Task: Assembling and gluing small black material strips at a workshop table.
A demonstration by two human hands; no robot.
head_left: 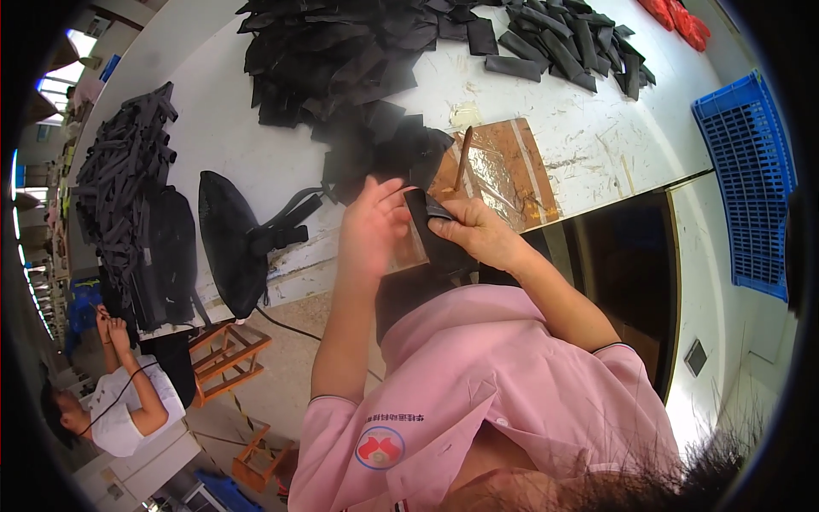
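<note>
My right hand [482, 232] pinches a folded black fabric piece [416, 207] between thumb and fingers, in front of my body near the table's edge. Just left of that piece is my left hand [375, 220], blurred by motion, its fingers apart and nothing seen in them. Under and beyond the right hand lies a brown board [525, 158] with clear tape over it. A thin brown stick [465, 158] rests on the board. Loose black fabric pieces [367, 149] lie just beyond my left hand, running into a large heap.
The white table [589, 141] carries a large black fabric heap [333, 51], a pile of black flat tubes [563, 38], black strips [128, 162] and a black bag [229, 243]. A blue crate [746, 183] stands at right. A co-worker [132, 401] sits by wooden stools [226, 363].
</note>
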